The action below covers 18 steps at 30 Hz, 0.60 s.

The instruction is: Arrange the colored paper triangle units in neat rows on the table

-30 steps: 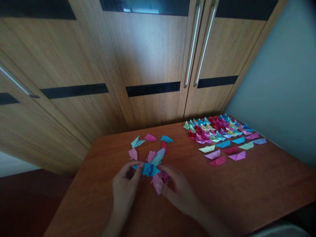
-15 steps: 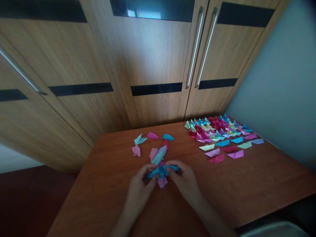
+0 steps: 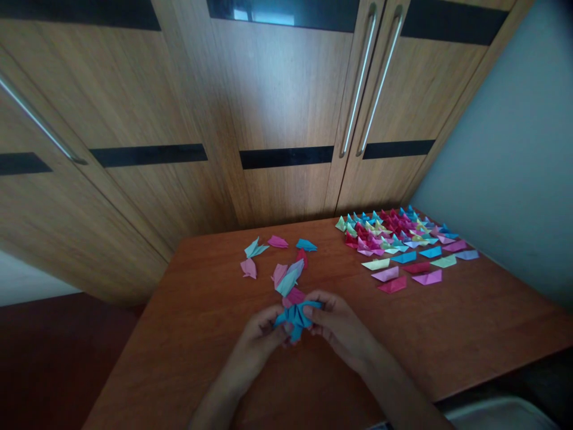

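Observation:
Between both hands is a blue folded paper piece (image 3: pixel 296 316), its pleats spread and one part pointing down toward me. My left hand (image 3: pixel 265 334) pinches its left end, thumb in front. The right end is gripped between the thumb and fingers of my right hand (image 3: pixel 333 322). Just beyond it lies a magenta folded paper (image 3: pixel 295 295), partly hidden by the blue one. A pale green and lilac folded paper (image 3: pixel 290 279) rests behind that, beside a pink folded paper (image 3: pixel 278 275).
More folded papers lie farther back: a light teal one (image 3: pixel 255 248), a pink one (image 3: pixel 249 268) and a blue one (image 3: pixel 307 245). Many colourful paper boats (image 3: pixel 389 233) stand in rows at the table's (image 3: pixel 197 310) back right. A wooden cabinet (image 3: pixel 286 191) rises behind.
The blue paper's narrow downward strip now looks wider and its pleats more spread. A pink piece visible below it before is now mostly hidden. The camera view has shifted slightly.

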Each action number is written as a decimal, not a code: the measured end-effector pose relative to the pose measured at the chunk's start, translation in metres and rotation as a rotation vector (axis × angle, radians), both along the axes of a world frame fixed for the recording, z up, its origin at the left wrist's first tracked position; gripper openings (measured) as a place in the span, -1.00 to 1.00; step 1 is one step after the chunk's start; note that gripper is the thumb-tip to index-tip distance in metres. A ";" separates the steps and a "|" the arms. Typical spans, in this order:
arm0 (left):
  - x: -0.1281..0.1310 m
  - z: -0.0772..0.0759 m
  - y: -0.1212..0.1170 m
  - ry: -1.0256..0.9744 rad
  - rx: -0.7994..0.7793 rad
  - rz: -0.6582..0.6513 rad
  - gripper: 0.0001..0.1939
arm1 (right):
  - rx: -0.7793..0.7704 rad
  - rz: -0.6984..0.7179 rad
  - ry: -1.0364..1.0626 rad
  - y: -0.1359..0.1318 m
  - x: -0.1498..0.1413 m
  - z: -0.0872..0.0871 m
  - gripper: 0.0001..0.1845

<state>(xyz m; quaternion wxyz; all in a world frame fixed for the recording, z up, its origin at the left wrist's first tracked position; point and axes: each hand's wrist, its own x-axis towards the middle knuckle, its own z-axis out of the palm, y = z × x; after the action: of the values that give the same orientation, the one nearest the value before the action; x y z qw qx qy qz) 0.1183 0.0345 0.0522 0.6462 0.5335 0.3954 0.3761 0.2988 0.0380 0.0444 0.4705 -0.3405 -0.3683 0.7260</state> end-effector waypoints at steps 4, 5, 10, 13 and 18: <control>-0.003 -0.006 -0.006 -0.209 -0.128 -0.030 -0.72 | -0.104 0.070 0.252 -0.006 -0.003 -0.001 -0.75; -0.004 -0.007 -0.007 -0.242 -0.151 -0.040 -0.70 | -0.118 0.070 0.282 -0.007 -0.005 -0.001 -0.74; -0.010 -0.013 -0.008 -0.362 -0.212 -0.062 -0.67 | -0.153 0.055 0.358 -0.013 -0.011 -0.006 -0.67; -0.011 -0.015 -0.008 -0.404 -0.214 -0.107 -0.70 | -0.156 0.049 0.391 -0.015 -0.013 -0.010 -0.70; -0.011 -0.016 -0.008 -0.392 -0.179 -0.170 -0.63 | -0.141 0.032 0.482 -0.020 -0.013 -0.011 -0.72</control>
<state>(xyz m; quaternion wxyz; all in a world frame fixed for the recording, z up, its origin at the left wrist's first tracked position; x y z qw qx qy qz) 0.1073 0.0268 0.0367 0.7846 0.4223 0.2479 0.3802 0.2854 0.0182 0.0331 0.5084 -0.1838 -0.1994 0.8173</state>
